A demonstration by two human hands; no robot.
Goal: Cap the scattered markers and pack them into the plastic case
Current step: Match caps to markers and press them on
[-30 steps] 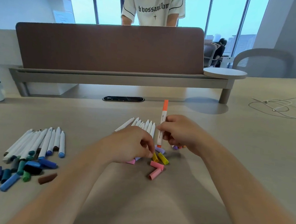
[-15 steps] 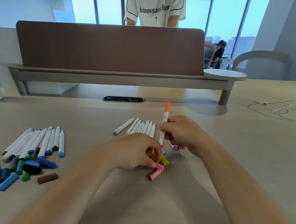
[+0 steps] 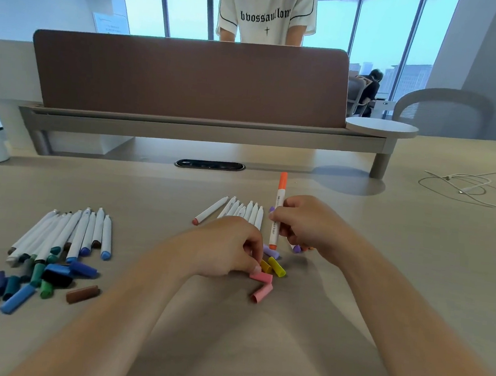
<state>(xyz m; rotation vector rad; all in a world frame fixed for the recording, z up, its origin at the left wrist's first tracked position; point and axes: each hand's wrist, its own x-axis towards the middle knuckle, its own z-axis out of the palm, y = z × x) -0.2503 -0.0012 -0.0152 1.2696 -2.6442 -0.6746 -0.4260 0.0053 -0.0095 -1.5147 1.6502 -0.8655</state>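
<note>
Beside the left hand (image 3: 226,246), loose caps (image 3: 277,266), orange marker (image 3: 281,188) in right hand (image 3: 307,224)

The left hand (image 3: 229,246) covers the near ends of the white markers (image 3: 250,211) at centre; whether its curled fingers pinch the pink cap (image 3: 263,277) cannot be told. The right hand (image 3: 307,224) hides part of the print on the orange marker (image 3: 280,197) and most of the purple-tipped pieces (image 3: 296,248) under it. The top edge cuts the standing person (image 3: 266,13) at the shoulders.
</note>
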